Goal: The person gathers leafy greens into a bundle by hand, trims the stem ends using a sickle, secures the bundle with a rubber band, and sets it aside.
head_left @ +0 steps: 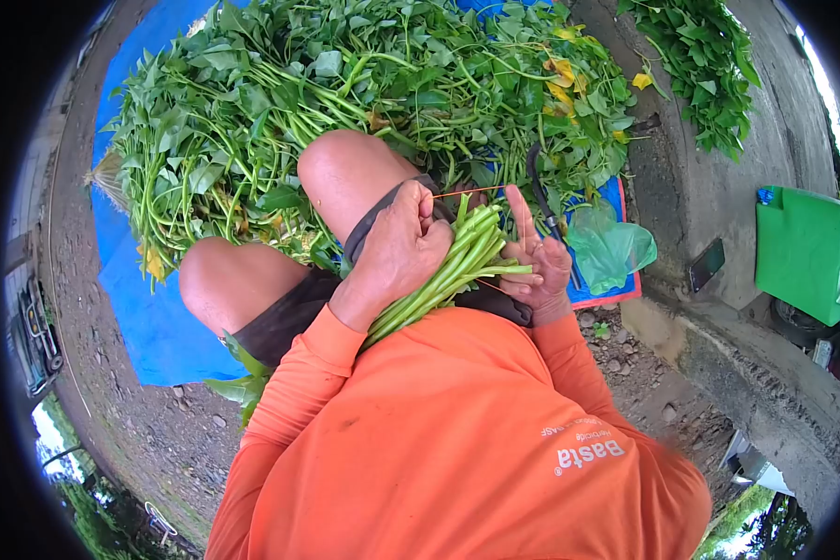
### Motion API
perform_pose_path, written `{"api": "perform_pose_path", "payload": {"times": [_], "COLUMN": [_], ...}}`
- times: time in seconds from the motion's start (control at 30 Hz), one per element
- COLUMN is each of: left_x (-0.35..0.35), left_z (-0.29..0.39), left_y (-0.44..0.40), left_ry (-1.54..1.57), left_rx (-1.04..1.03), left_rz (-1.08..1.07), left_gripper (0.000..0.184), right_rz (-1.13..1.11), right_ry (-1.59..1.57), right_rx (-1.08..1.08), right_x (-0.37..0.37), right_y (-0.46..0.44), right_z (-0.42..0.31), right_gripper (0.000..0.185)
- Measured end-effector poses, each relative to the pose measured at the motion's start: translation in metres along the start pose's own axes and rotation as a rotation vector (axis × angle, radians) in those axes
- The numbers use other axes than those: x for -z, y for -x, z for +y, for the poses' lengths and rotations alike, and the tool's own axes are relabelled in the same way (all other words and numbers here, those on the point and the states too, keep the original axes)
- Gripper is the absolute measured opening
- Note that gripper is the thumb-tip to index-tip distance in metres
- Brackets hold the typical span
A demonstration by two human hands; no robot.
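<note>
A bundle of cut green stems lies across my lap against the orange shirt, its leafy end showing under my left forearm. My left hand is closed at the bundle's left side, pinching a thin orange string at the thumb and forefinger. The string runs taut over the stem ends to my right hand, with another stretch below near the stems. My right forefinger is stretched out with the string at it, and the other fingers are partly curled beside the stem tips. How the string passes behind the bundle is hidden.
A large heap of leafy greens covers the blue tarp beyond my knees. On the right are a black curved handle, a thin green plastic bag, a phone, a green plastic container and a concrete ledge.
</note>
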State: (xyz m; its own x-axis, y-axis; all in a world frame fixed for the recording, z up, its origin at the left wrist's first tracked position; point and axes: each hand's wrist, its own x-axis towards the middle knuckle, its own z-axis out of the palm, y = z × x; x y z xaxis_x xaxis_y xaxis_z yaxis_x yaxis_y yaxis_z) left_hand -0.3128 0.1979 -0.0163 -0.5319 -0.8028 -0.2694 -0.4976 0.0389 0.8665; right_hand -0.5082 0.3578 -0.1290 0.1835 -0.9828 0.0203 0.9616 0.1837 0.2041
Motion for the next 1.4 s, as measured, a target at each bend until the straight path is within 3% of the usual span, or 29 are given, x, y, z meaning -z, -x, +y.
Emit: {"api": "perform_pose_path", "payload": {"times": [0.13,0.23,0.3,0.37,0.4,0.47,0.5,0.57,0.63,0.67,0.7,0.77,0.8,0.87,0.9,0.93,1.0,1.03,1.13,1.17,1.2,1.23,1.3,1.33,1.37,1.4], "left_x": [-0.002,-0.001,0.013,0.037,0.036,0.016,0.01,0.024,0.066,0.071,0.077,0.08,0.083,0.091,0.096,0.098,0.104,0.105,0.099,0.096,0.097,0.097,0.102,0.121,0.128,0.129], "left_z": [-0.001,0.001,-0.005,-0.011,-0.01,-0.012,-0.01,-0.013,-0.01,-0.013,-0.012,-0.003,0.007,0.031,0.043,0.056,0.066,0.069,0.072,0.071,0.062,0.057,0.045,0.024,0.01,0.0], "left_y": [0.001,0.003,0.005,0.014,0.022,0.044,0.05,0.053,0.045,0.045,0.04,0.046,0.047,0.048,0.048,0.05,0.052,0.054,0.062,0.065,0.065,0.065,0.067,0.066,0.073,0.076], "left_ry": [-0.101,-0.04,0.0,-0.135,0.064,0.489,0.699,0.554,-0.189,-0.191,-0.121,0.047,0.054,0.105,0.13,0.077,0.195,0.257,0.287,0.284,0.366,0.398,0.458,0.629,0.672,0.412], "left_rx": [-0.08,-0.053,-0.164,-0.382,-0.312,-0.163,-0.084,-0.21,-0.57,-0.56,-0.422,-0.112,0.031,0.166,0.227,0.22,0.223,0.23,0.146,0.125,0.143,0.181,0.263,0.308,0.193,0.147], "left_rz": [0.0,0.04,-0.019,-0.135,-0.107,-0.044,0.005,0.095,0.119,0.249,0.239,0.128,0.056,-0.012,-0.039,-0.07,-0.156,-0.204,-0.214,-0.195,-0.208,-0.183,-0.119,-0.272,-0.234,-0.209], "left_gripper": [0.032,0.048,0.043,0.04,0.032,0.017,0.012,0.014,0.017,0.024,0.03,0.042,0.064,0.075,0.081,0.095,0.099,0.101,0.104,0.105,0.087,0.075,0.054,0.036,0.062,0.079], "right_rz": [-0.135,-0.213,0.21,0.037,-0.165,-0.424,-0.501,-0.512,-0.103,0.345,0.654,0.879,0.738,0.469,0.385,0.254,0.245,0.371,0.395,0.32,0.27,0.145,0.341,0.469,0.654,0.505], "right_ry": [0.425,0.839,1.095,1.286,1.647,1.986,1.98,1.937,2.11,1.988,1.77,1.266,1.125,0.827,0.825,0.775,0.716,0.701,1.035,0.769,0.514,0.205,0.112,0.129,0.273,0.164], "right_rx": [0.066,-0.307,-0.712,-0.177,0.226,0.572,0.479,0.43,0.348,0.202,0.047,-0.062,-0.108,-0.192,-0.253,-0.287,-0.386,-0.445,-0.387,-0.48,-0.591,-0.674,-0.475,-0.408,-0.41,-0.46], "right_x": [-0.077,-0.111,-0.156,-0.159,-0.17,-0.19,-0.195,-0.197,-0.167,-0.12,-0.077,-0.074,-0.075,-0.083,-0.073,-0.071,-0.077,-0.09,-0.08,-0.078,-0.086,-0.048,-0.021,-0.026,-0.033,-0.043], "right_y": [-0.008,0.007,0.004,-0.014,-0.055,-0.105,-0.117,-0.117,-0.063,-0.022,-0.001,-0.004,-0.015,-0.035,-0.044,-0.056,-0.079,-0.089,-0.112,-0.117,-0.125,-0.12,-0.097,-0.09,-0.093,-0.1], "right_z": [-0.024,-0.021,0.007,0.046,0.063,0.092,0.104,0.106,0.075,0.058,0.048,0.062,0.052,0.034,0.021,0.01,-0.013,-0.022,-0.021,-0.011,0.004,0.016,0.059,0.08,0.085,0.081], "right_gripper": [0.105,0.079,0.05,0.041,0.041,0.039,0.039,0.04,0.03,0.033,0.032,0.034,0.045,0.07,0.092,0.093,0.094,0.094,0.091,0.082,0.074,0.06,0.051,0.047,0.045,0.042]}}
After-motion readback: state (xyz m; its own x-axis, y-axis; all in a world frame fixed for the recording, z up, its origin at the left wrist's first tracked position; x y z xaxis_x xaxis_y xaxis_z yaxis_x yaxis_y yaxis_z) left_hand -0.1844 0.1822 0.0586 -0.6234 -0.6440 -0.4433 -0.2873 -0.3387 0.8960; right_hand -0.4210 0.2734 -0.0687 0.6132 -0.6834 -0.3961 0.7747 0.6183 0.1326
